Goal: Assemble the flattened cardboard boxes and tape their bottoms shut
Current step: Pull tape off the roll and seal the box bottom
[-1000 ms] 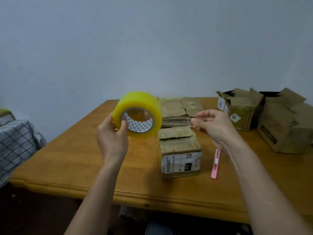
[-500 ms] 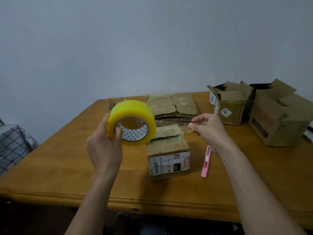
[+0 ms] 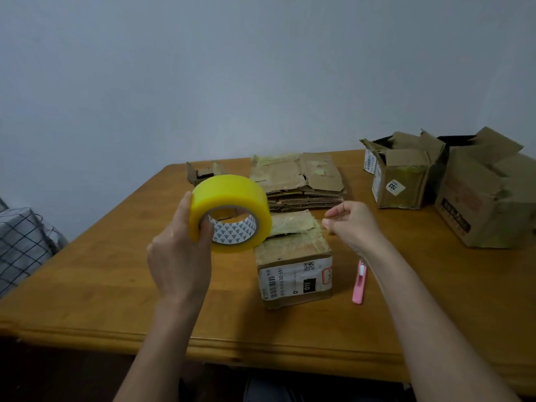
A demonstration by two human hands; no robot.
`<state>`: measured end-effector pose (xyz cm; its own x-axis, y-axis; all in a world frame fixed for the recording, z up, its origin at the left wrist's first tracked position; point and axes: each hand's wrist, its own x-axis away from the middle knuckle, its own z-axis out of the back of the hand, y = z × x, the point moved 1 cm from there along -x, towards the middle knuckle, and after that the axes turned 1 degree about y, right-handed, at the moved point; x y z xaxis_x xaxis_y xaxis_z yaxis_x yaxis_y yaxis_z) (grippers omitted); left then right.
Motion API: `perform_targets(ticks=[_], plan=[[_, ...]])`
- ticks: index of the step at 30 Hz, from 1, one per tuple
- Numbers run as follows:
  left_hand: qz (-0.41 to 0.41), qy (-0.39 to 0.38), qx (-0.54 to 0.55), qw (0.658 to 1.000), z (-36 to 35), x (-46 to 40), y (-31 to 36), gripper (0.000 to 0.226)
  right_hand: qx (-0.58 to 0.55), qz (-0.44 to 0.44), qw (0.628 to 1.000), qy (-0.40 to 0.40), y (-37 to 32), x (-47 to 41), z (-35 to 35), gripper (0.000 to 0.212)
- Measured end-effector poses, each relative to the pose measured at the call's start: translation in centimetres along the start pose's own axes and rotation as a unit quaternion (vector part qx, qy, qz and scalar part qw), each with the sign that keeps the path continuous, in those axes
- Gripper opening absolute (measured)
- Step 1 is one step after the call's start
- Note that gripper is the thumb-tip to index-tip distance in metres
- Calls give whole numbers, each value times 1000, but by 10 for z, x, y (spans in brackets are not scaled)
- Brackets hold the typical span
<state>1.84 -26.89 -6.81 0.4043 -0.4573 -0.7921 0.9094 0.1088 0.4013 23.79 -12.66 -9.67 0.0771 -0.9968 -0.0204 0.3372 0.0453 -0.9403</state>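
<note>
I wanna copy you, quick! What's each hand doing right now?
Left hand: grips the yellow tape roll, thumb inside its core.
Right hand: fingertips pinched together, probably on the clear tape end; the strip itself cannot be seen.

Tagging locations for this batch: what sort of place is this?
Probably a room at home, not a packing shop: a wooden table against a bare wall, with checked fabric beside it.

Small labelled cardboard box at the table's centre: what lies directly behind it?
Behind the small labelled cardboard box lies a stack of flattened brown cardboard boxes. The yellow tape roll, held in the left hand, covers the stack's left corner.
</note>
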Motion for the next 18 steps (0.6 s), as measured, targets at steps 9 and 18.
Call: perform_targets(ticks=[9, 18], plan=[[19, -8, 8, 1000, -1, 0, 0, 44, 73, -29, 997, -7, 22, 8, -7, 29], [33, -21, 15, 999, -3, 2, 5, 45, -54, 205, 975, -72, 15, 46, -11, 46]])
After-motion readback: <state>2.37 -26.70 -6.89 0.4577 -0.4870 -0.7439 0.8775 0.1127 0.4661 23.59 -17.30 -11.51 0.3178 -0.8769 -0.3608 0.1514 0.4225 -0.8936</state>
